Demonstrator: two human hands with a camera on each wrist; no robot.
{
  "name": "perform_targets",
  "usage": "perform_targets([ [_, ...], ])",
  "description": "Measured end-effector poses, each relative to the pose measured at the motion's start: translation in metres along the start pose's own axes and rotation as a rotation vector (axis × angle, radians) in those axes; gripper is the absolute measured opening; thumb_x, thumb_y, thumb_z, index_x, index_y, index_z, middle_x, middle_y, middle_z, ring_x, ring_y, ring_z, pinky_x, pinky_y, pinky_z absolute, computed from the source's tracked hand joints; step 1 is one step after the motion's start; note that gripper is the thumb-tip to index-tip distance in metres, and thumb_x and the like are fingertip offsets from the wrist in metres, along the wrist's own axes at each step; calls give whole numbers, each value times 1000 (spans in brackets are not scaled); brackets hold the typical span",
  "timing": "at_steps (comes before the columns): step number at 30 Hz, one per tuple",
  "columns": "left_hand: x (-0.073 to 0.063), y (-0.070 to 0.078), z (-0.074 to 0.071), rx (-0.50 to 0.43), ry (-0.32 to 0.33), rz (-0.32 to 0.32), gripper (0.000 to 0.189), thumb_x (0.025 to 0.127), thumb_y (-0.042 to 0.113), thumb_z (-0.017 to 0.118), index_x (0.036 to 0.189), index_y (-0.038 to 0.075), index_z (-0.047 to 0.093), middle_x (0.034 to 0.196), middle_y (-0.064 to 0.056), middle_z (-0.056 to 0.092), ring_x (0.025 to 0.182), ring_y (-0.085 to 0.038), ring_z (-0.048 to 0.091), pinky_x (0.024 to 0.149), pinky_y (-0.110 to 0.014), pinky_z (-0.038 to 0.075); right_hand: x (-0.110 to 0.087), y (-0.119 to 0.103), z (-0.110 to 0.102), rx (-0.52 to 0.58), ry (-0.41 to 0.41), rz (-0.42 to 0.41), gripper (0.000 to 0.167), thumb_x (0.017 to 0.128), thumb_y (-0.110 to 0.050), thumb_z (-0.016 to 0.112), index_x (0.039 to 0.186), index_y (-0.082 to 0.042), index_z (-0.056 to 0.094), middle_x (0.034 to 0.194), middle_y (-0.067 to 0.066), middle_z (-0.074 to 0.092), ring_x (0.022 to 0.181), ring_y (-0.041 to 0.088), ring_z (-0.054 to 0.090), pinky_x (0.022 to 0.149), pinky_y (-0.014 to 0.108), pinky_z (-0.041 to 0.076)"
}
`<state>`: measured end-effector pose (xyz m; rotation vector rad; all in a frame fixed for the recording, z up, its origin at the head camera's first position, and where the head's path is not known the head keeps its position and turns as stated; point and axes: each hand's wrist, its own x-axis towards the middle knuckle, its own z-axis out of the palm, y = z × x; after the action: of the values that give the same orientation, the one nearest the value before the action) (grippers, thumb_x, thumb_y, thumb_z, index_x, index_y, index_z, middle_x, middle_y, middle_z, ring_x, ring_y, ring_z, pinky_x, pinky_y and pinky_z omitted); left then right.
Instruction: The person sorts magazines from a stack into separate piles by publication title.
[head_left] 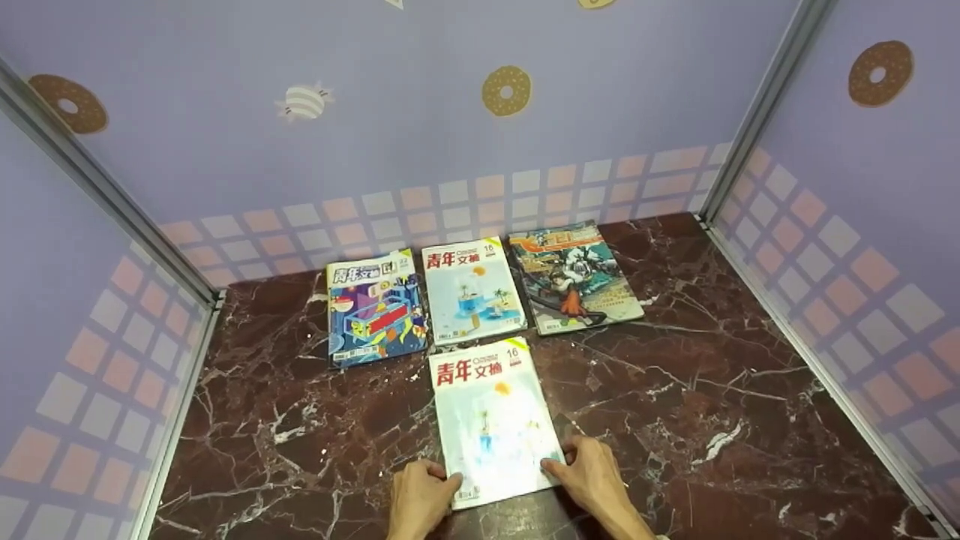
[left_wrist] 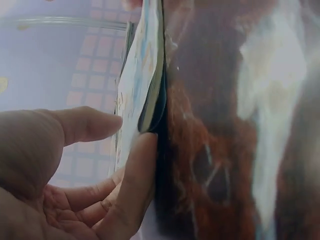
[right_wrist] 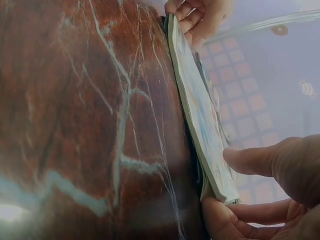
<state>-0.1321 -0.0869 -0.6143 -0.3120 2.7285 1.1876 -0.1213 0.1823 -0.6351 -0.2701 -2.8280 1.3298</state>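
A white magazine [head_left: 491, 420] with red Chinese title letters and a yellow corner lies nearest the person, its cover shiny with glare. At its lower left corner my left hand [head_left: 421, 491] pinches it, thumb over the cover and index finger [left_wrist: 135, 175] at the underside of the edge. The right hand [head_left: 596, 476] grips the lower right side, its thumb [right_wrist: 250, 161] on the cover and fingers under the page edges. In the right wrist view, the magazine's near edge [right_wrist: 192, 115] stands slightly above the marble surface, with a dark gap beneath.
Behind it, three magazines lie in a row: a blue, colourful one [head_left: 377, 315] on the left, a matching white one [head_left: 474, 292] in the middle, a dark green illustrated one [head_left: 574, 281] on the right. Purple panels [head_left: 405, 135] enclose the dark red marble surface [head_left: 705, 405].
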Motion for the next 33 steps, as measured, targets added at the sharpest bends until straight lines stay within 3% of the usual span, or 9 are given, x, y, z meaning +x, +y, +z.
perform_targets([
  [6,3,-1,-3,-291,-227,-88,22,96,6,77,108,-12,72,83,-14,77,51,-10,71,54,-29,63,3,10,4,-8,7,-45,27,82,-25,95,92,-5,79,65,-7,65,58,5,52,55,26,42],
  [12,7,-7,1,-475,-345,-128,19,98,-3,71,112,-15,66,85,-16,77,61,-12,75,62,-30,66,-1,-1,-1,0,3,-13,26,79,-23,95,92,-6,80,68,-2,69,61,9,56,58,29,46],
  [17,12,-13,4,-601,-432,-158,28,100,-9,66,125,-20,59,98,-22,76,76,-17,79,69,-33,68,7,21,16,-54,43,11,24,77,-26,96,91,-12,81,67,-10,66,61,4,53,58,25,43],
  [20,12,-15,4,-628,-446,-143,33,100,-11,64,130,-21,56,103,-24,76,81,-17,79,69,-34,68,9,30,22,-58,66,-24,25,79,-27,95,92,-11,81,68,-9,66,61,5,54,57,26,43],
  [25,9,-16,6,-620,-400,-59,35,98,-12,63,131,-18,57,104,-23,78,81,-16,77,63,-34,65,8,32,22,-55,82,-44,26,80,-31,94,90,-11,80,68,-8,66,61,5,54,57,26,43],
  [33,6,-16,7,-607,-349,-45,33,99,-11,65,131,-16,58,104,-21,79,80,-16,76,61,-32,63,2,21,13,1,49,-27,40,82,-39,95,99,-5,81,74,-5,70,63,5,58,59,27,48],
])
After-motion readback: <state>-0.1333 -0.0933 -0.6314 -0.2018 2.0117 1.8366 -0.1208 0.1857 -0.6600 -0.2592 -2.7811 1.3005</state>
